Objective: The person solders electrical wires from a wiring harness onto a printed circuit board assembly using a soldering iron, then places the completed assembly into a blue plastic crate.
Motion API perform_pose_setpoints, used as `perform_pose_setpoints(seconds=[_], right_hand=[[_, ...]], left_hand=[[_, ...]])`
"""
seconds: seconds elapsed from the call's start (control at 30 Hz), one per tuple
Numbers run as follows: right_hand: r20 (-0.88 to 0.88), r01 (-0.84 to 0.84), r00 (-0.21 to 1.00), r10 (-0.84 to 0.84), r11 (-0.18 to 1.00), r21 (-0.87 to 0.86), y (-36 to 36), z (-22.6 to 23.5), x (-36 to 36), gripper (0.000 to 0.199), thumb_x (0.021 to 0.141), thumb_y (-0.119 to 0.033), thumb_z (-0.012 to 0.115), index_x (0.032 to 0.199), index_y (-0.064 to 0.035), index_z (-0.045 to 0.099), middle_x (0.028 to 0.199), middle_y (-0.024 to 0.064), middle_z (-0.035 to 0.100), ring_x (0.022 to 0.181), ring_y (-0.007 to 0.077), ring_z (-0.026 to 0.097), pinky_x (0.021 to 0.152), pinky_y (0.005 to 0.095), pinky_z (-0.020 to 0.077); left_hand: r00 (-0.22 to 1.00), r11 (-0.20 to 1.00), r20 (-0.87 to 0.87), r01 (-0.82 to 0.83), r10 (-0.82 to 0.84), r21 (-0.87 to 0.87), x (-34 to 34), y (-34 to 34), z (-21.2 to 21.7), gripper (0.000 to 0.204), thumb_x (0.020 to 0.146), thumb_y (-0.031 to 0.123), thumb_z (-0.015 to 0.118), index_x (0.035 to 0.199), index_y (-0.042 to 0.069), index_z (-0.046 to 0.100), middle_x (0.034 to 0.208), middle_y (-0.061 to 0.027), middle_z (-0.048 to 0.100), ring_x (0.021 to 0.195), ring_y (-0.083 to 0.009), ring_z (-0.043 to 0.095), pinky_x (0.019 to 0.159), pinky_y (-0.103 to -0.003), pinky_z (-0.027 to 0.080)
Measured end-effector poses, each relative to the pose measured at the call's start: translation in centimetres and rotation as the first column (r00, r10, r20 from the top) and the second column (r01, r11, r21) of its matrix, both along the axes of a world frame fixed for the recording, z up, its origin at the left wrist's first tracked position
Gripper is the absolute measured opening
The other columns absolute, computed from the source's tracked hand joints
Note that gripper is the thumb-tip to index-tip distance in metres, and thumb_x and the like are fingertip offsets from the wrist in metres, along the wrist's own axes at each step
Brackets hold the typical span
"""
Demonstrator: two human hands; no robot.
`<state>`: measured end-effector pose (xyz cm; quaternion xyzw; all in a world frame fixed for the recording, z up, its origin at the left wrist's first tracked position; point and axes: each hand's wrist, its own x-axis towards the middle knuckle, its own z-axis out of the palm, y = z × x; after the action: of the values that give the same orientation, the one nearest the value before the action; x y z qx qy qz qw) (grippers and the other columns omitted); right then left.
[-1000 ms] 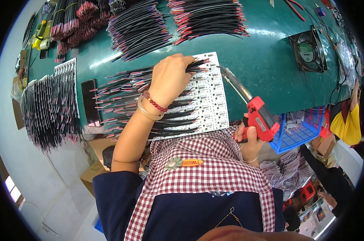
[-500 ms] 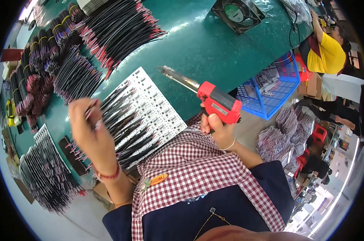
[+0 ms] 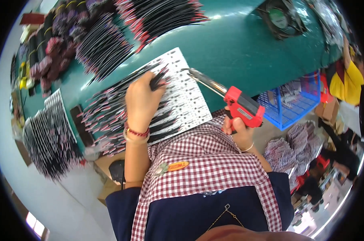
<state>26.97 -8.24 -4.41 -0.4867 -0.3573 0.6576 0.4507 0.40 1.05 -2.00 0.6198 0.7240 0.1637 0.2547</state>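
Observation:
My left hand (image 3: 143, 98) is closed round a small bundle of black wires with reddish ends (image 3: 159, 78), held over a white circuit board panel (image 3: 192, 98). Rows of black wires with red and pale tips (image 3: 105, 108) lie across the panel and spread past its left side. My right hand (image 3: 240, 132) grips a red and black soldering gun (image 3: 244, 107) by its handle. The gun's long metal barrel points up and left, its tip over the panel's right edge near the top; whether it touches is hard to tell.
Piles of black wires (image 3: 160, 22) and tied bundles (image 3: 65, 20) cover the green table's far left. A second wired panel (image 3: 55, 108) lies at left, beside a dark bar (image 3: 80, 124). A fan (image 3: 280, 19) stands far right; a blue basket (image 3: 290, 106) is below the table edge. People work at right.
My left hand has moved right, from the wires' loose ends to above the panel, with the bundle in it. My right hand still holds the soldering gun. The whole view has shifted.

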Motion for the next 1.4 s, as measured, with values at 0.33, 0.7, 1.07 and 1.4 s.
perform_pose_setpoints(seconds=[0.33, 0.7, 1.07, 1.4], right_hand=[[0.054, -0.086, 0.995, 0.087, 0.996, -0.021, 0.3, -0.3, -0.5, 0.045, 0.095, -0.03, 0.056, 0.123, 0.0042, 0.049, 0.069, 0.0076, 0.053, 0.052, 0.0116, 0.047, 0.05, 0.0272, 0.043], [0.124, -0.081, 0.988, 0.086, 0.996, -0.048, 0.6, 0.4, -0.7, 0.034, 0.094, -0.029, 0.057, 0.105, 0.0027, 0.053, 0.067, 0.0064, 0.053, 0.053, 0.0113, 0.049, 0.051, 0.027, 0.0432], [0.266, -0.135, 0.953, 0.144, 0.989, -0.054, 0.9, 1.3, -0.8, 0.032, 0.094, -0.029, 0.057, 0.089, 0.0022, 0.058, 0.064, 0.0052, 0.053, 0.052, 0.0107, 0.048, 0.049, 0.0257, 0.0408], [0.171, -0.102, 0.98, 0.102, 0.995, -0.005, 0.7, 1.2, -0.3, 0.046, 0.095, -0.03, 0.058, 0.123, 0.0045, 0.051, 0.063, 0.0058, 0.051, 0.05, 0.0111, 0.045, 0.049, 0.026, 0.0392]], left_hand=[[0.999, 0.999, 0.037, 0.018, -0.019, 0.032, 0.2, 0.0, 0.0, 0.026, 0.076, 0.017, 0.073, 0.077, -0.003, 0.057, 0.069, -0.0219, 0.058, 0.068, -0.0422, 0.057, 0.061, -0.044, 0.044], [0.998, 0.998, -0.03, 0.049, -0.05, -0.047, 0.2, 0.7, 0.3, 0.02, 0.07, 0.013, 0.072, 0.08, 0.0, 0.061, 0.077, -0.0189, 0.065, 0.076, -0.0391, 0.063, 0.067, -0.046, 0.049], [0.997, 0.995, -0.035, 0.062, -0.065, -0.073, 0.2, 0.8, 0.4, 0.02, 0.071, 0.013, 0.072, 0.084, 0.0, 0.064, 0.079, -0.0198, 0.066, 0.077, -0.0388, 0.063, 0.069, -0.046, 0.049], [0.999, 0.999, 0.028, 0.029, -0.028, -0.046, 0.2, 0.8, 0.1, 0.02, 0.075, 0.013, 0.071, 0.081, -0.003, 0.062, 0.073, -0.0228, 0.062, 0.072, -0.0411, 0.061, 0.066, -0.044, 0.047]])
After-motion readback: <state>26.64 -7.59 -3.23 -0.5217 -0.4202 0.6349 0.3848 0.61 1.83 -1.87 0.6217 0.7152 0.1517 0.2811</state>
